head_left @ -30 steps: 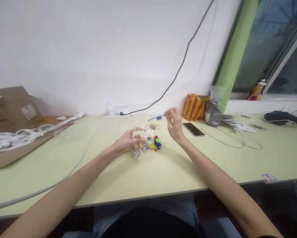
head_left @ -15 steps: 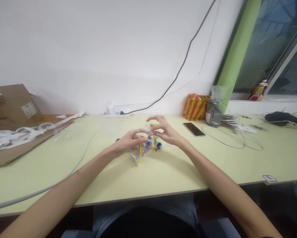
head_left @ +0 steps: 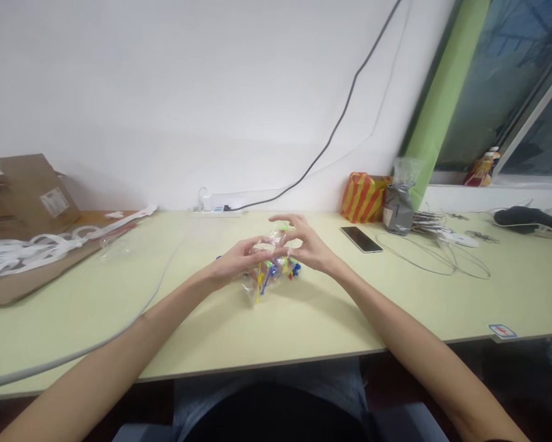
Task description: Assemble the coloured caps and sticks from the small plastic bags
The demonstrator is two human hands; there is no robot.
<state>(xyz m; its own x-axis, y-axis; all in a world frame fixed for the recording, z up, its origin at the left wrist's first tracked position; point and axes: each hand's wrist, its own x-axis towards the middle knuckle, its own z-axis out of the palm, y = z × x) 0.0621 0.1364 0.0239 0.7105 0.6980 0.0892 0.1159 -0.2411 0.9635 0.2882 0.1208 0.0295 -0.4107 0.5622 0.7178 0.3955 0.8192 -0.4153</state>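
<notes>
In the middle of the table, a clear plastic bag (head_left: 249,288) with small colourful plastic pieces (head_left: 269,276) sits under and between my hands. Yellow, blue and green parts show through it, some long and thin; their exact kind is too small to tell. My left hand (head_left: 236,263) pinches the bag's film from the left, with thumb and fingers close together. From the right, my right hand (head_left: 310,244) grips the film between thumb and fingers, its upper finger raised. Blue and red pieces (head_left: 295,271) show by the bag's right side.
A phone (head_left: 361,239) lies to the right, before a striped bag (head_left: 364,197) and a grey package (head_left: 398,210). Thin wires (head_left: 435,265) loop nearby. At left stand a cardboard box (head_left: 36,190) and white strips (head_left: 22,255). A cable (head_left: 96,345) crosses the left side.
My hands stay at the bag, with the fingers shifted slightly. The film between them is stretched a little more into view, and the pieces inside have moved a bit.
</notes>
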